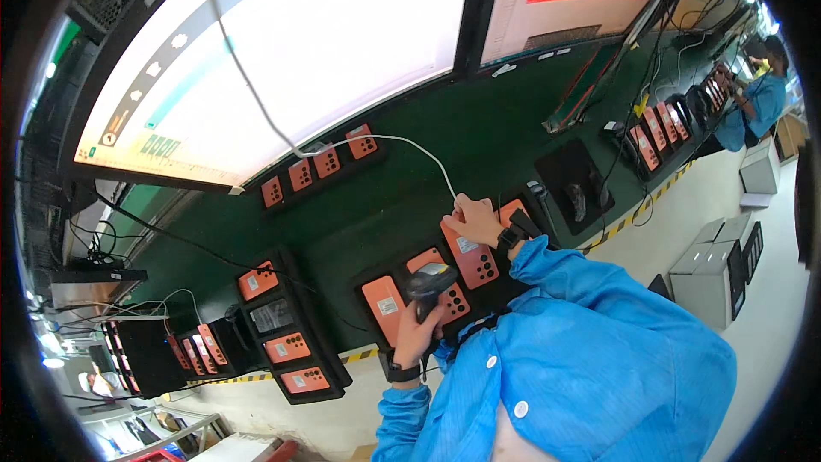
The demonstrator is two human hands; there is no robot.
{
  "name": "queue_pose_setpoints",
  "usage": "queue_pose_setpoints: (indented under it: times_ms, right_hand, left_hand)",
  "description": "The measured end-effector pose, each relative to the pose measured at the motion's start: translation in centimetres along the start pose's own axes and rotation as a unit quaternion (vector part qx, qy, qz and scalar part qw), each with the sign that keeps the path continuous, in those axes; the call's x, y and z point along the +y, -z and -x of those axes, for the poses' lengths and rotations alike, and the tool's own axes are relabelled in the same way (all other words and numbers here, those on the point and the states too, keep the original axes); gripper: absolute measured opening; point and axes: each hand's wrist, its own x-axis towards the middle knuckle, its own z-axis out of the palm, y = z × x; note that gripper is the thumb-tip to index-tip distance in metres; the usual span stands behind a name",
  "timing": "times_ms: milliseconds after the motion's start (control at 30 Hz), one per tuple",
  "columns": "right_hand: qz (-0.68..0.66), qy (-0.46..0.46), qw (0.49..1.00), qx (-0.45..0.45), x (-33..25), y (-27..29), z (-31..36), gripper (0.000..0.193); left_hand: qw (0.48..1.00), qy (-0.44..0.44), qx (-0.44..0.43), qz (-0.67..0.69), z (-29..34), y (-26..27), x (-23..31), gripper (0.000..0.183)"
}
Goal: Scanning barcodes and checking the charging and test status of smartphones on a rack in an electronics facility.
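Observation:
My left hand (416, 338) is wrapped round the handle of a black barcode scanner (430, 281), its head over an orange phone (456, 301) in a black tray. My right hand (475, 221) pinches the end of a white cable (417, 145) at the far edge of another orange phone (473, 258), which bears a white label. Whether the plug sits in the phone cannot be made out. Left of the scanner lies a labelled orange phone (385, 306). Part of one more orange phone (512, 210) shows beyond my right wrist. Both wrists wear black bands.
Two large monitors (333, 43) (573, 0) stand along the back of the green bench (342, 231). Black trays of orange phones (286, 346) lie at left and below the monitor. Right, another scanner (575, 203) rests on a black mat (564, 167). A co-worker (761, 98) stands far right.

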Motion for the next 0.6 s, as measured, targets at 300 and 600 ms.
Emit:
queue_pose_setpoints:
  times_ms: [300,600]
  right_hand:
    - [-0.429,-0.131,0.892,0.052,-1.4,2.5,2.4,0.046]
    - [-0.908,0.003,0.344,-0.239,-5.5,7.7,0.0,0.05]
  left_hand:
    - [0.801,-0.108,0.477,-0.346,-1.0,15.5,-3.9,0.046]
    - [0.828,-0.147,0.445,-0.309,-10.7,21.4,-14.9,0.045]
